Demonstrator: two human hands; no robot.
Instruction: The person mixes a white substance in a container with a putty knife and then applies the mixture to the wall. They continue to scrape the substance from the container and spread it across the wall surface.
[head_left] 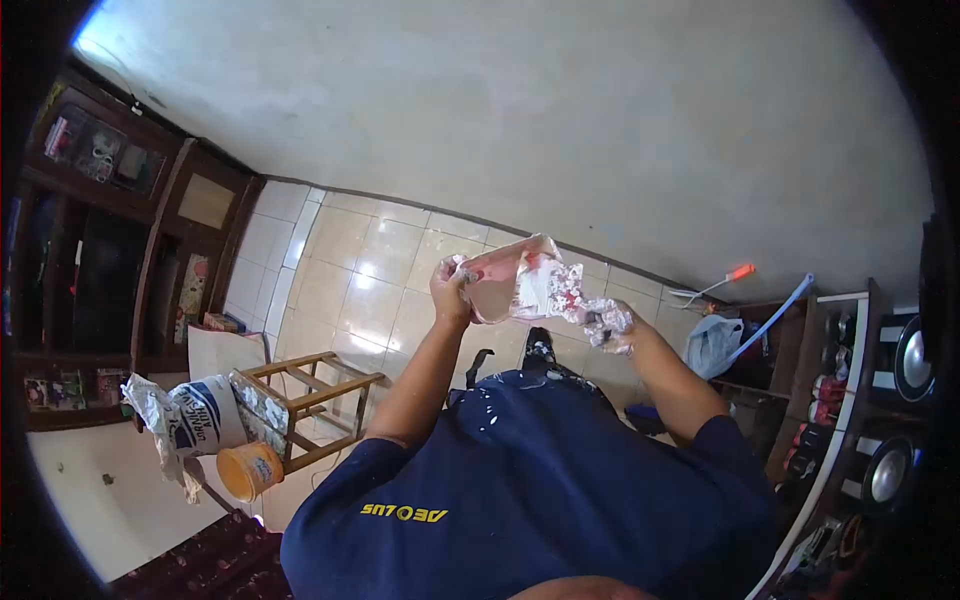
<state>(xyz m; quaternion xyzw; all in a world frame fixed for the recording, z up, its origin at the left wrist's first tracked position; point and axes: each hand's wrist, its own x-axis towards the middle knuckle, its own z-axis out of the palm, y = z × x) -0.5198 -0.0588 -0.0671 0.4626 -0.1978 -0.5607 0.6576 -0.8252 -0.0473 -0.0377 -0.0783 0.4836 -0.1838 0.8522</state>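
Observation:
A shallow pinkish tray [497,290] smeared with white paste is held up in front of my body, over the tiled floor. My left hand [451,289] grips its left end, with the fingers wrapped round the edge. At the tray's right side, my right hand [610,324] is coated in white paste and closed on a crumpled, paste-covered clump that I cannot make out. White paste [548,287] with red marks covers the right part of the tray.
A plain wall [560,120] rises beyond the tiled floor [375,270]. At the left are a wooden stool [300,408], an orange bucket [249,471], a white sack [208,413] and a dark cabinet [110,235]. Shelves [790,375] and a plastic bag [713,343] stand right.

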